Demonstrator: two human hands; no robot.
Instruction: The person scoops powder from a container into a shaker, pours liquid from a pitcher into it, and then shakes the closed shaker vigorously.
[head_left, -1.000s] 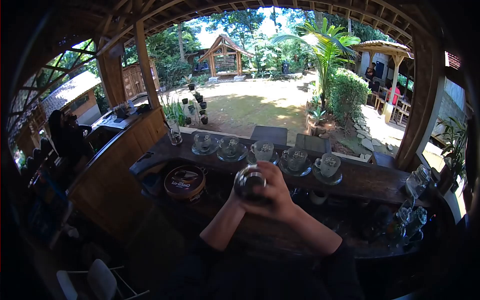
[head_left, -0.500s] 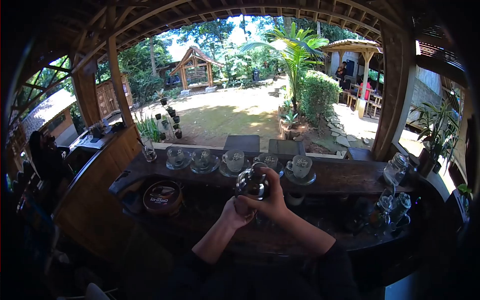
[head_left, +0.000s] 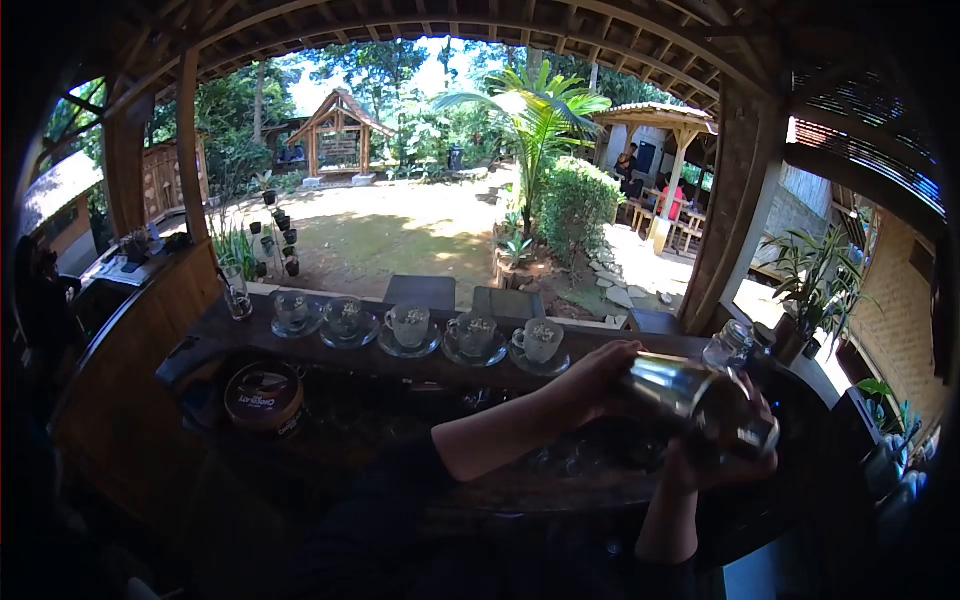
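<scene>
Off to the right over the counter, both of my hands grip a shiny metal shaker point(head_left: 672, 384) that lies tilted and is blurred by motion. My left hand point(head_left: 608, 372) closes round its upper left end. My right hand point(head_left: 728, 458) wraps its lower right end, fingers partly smeared. Left of the hands, several glass cups stand in a row on glass saucers along the raised ledge; the nearest cup point(head_left: 540, 340) has pale bits in it.
A round chocolate tin point(head_left: 263, 395) sits under the ledge at left. A tall glass point(head_left: 238, 300) stands at the ledge's left end. Past my hands is a glass jar point(head_left: 730, 342). Dark stools point(head_left: 420, 291) line the far side. A person point(head_left: 45, 290) is at far left.
Both hands have carried the shaker from the middle to the right, tipping it lengthwise across the view. My head view has turned rightward, so the cups appear further left.
</scene>
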